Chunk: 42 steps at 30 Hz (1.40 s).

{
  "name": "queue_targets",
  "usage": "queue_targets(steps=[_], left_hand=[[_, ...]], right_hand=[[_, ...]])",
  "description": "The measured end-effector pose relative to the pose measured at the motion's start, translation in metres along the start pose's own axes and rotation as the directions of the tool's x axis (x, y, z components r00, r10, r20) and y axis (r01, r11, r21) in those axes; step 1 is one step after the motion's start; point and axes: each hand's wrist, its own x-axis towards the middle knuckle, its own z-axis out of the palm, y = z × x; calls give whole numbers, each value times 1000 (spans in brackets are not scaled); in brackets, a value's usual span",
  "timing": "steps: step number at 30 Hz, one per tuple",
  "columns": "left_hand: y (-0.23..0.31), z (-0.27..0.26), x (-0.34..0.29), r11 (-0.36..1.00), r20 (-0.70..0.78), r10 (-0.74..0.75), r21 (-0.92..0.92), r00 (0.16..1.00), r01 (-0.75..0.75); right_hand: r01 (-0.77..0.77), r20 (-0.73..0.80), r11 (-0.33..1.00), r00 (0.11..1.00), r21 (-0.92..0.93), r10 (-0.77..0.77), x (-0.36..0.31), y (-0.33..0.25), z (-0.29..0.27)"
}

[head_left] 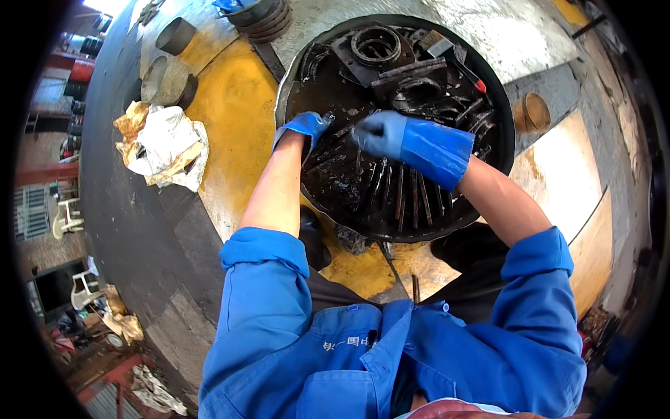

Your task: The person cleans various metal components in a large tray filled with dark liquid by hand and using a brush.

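Observation:
A big round black pan [508, 150] holds dark oily liquid and many blackened metal parts. My left hand [307, 126], in a blue rubber glove, is low over the pan's left side with its fingers drawn together. Close to its right, my right hand [382, 134] in a matching glove is closed, fingers curled inward. What either hand grips is too dark and small to make out. Beneath them, several slim metal rods [401, 195] lie side by side, glossy with oil. A ring-shaped metal part [376, 46] and a brush [437, 46] rest toward the far side.
White and brown rags [167, 150] lie on the floor at left, near open metal cans [167, 80]. A rusty can [532, 114] stands right of the pan. Dark stacked basins [262, 21] are beyond it. The yellow-stained floor sheets [234, 105] have raised seams.

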Motion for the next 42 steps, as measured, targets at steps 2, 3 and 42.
queue_targets(steps=[2, 3, 42], left_hand=[[-2, 18, 15, 997, -8, -4, -72, 1000, 3], [-4, 26, 16, 994, -19, -3, -110, 1000, 1], [-8, 31, -42, 990, -232, 80, -95, 969, -105]], right_hand=[[-89, -154, 989, 986, -121, 70, 17, -11, -16], [-62, -238, 965, 971, -254, 0, 31, -9, -16], [90, 268, 744, 956, -662, 123, 173, -1, 9]])
